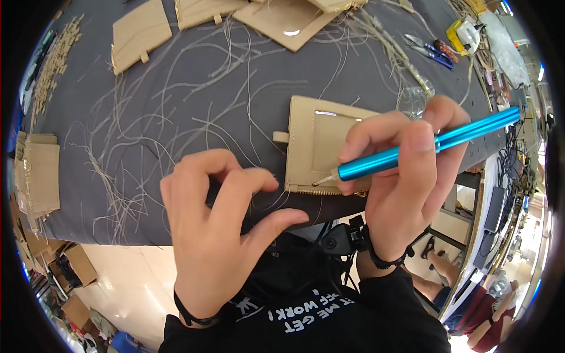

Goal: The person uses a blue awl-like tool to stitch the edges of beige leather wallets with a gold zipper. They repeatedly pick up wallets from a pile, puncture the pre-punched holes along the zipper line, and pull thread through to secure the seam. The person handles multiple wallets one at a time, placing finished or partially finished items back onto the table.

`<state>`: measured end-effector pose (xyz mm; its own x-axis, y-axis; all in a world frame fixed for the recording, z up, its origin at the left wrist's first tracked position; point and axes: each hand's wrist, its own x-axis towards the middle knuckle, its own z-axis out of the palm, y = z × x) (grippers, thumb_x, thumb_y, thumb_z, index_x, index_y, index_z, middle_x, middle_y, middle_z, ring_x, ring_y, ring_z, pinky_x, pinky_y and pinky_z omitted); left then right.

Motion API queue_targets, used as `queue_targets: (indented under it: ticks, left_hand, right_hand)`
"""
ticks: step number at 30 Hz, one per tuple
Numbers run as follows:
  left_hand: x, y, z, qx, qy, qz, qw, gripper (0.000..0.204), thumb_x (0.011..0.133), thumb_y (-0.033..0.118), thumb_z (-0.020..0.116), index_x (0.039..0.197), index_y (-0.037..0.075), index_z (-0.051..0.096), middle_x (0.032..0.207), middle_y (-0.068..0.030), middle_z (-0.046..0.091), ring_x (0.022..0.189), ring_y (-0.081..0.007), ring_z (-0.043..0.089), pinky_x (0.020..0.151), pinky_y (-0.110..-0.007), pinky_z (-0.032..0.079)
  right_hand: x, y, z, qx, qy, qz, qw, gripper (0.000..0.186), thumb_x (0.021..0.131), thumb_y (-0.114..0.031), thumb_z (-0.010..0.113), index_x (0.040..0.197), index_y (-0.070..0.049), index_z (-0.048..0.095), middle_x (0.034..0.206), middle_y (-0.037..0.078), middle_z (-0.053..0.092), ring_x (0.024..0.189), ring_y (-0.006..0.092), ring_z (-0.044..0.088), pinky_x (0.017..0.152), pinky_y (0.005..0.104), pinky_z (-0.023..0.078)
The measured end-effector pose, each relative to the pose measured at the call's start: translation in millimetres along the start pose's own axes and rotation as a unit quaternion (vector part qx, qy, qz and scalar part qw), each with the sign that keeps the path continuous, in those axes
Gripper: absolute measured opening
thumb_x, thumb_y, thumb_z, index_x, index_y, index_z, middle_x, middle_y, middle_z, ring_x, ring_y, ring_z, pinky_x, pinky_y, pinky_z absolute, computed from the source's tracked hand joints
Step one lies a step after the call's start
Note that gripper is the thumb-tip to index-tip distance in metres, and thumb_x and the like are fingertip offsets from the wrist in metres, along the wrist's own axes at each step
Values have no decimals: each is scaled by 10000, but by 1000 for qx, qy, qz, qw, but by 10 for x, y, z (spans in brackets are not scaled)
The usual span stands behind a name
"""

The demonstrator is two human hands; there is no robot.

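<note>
A beige pouch (306, 141) with a clear window, a side tab and a zipper along its lower edge lies on the grey work surface. My right hand (412, 167) grips a shiny blue pen-shaped tool (382, 159), its thin tip at the pouch's lower edge near the zipper. Just left of the pouch, my left hand (218, 235) holds nothing, its fingers loosely bent and apart. Loose pale threads (194, 123) are strewn over the surface around the left side of the pouch.
More beige pouches (141, 38) lie at the back and in a stack (41, 176) at far left. Scissors (429, 56), a yellow-white tape measure (465, 38) and tools are back right. Cardboard boxes (76, 265) stand lower left. Another person's arm (494, 317) shows lower right.
</note>
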<state>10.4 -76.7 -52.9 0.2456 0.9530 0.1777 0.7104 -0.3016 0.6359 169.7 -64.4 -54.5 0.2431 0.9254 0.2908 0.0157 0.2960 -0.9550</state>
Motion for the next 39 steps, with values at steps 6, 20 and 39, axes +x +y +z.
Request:
queue_targets:
  ticks: [6,20,39]
  left_hand:
    - [-2,-108,-2,-3,-1,31,1000,86,698,86,649,749,28,611,771,-70,436,689,-182,433,604,-265,339]
    - [8,-74,29,-76,61,11,995,173,862,120,515,752,4,580,720,-56,498,686,-135,421,586,-234,308]
    - [-68,88,159,48,66,-27,996,193,625,52,718,770,65,592,750,-28,491,695,-163,427,628,-277,326]
  right_hand:
    - [-17,47,175,-31,11,-22,999,279,936,-292,393,1006,-48,276,631,175,581,411,163,510,410,220,445]
    - [53,75,-6,-200,-94,-70,973,350,943,-295,361,896,47,302,614,133,590,397,133,515,403,202,445]
    - [-35,104,146,-111,-19,-101,988,312,935,-294,386,930,-8,264,613,122,588,427,115,498,440,187,439]
